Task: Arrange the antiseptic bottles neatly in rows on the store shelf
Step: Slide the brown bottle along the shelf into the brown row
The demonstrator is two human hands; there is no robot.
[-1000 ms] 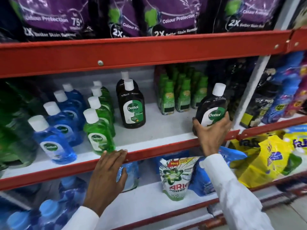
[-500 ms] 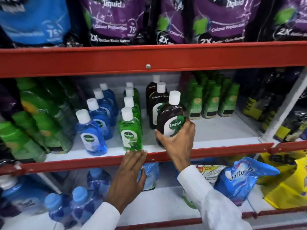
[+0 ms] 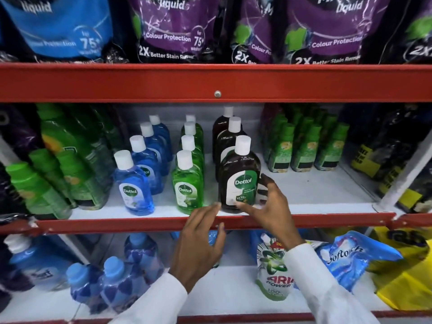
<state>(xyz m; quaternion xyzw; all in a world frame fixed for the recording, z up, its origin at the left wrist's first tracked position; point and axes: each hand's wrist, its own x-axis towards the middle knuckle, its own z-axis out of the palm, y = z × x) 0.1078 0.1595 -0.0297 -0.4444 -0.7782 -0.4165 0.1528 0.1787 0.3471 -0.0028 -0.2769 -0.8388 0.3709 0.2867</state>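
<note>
**Dettol bottles stand in three rows on the middle shelf**

Dettol brown bottle (image 3: 239, 181) stands upright at the front of its row, near the red shelf edge (image 3: 140, 224). The right hand (image 3: 271, 206) cups its lower right side, fingers spread, thumb at the base. The left hand (image 3: 198, 244) hovers open, holding nothing. Blue row (image 3: 135, 183) and green row (image 3: 188, 181) stand just left.

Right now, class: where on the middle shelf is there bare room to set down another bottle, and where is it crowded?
Bare white shelf lies between the brown bottle and the small green bottles. Narrow lanes separate the blue row, green row and brown row. The left end, with big green bottles, is crowded.
</note>
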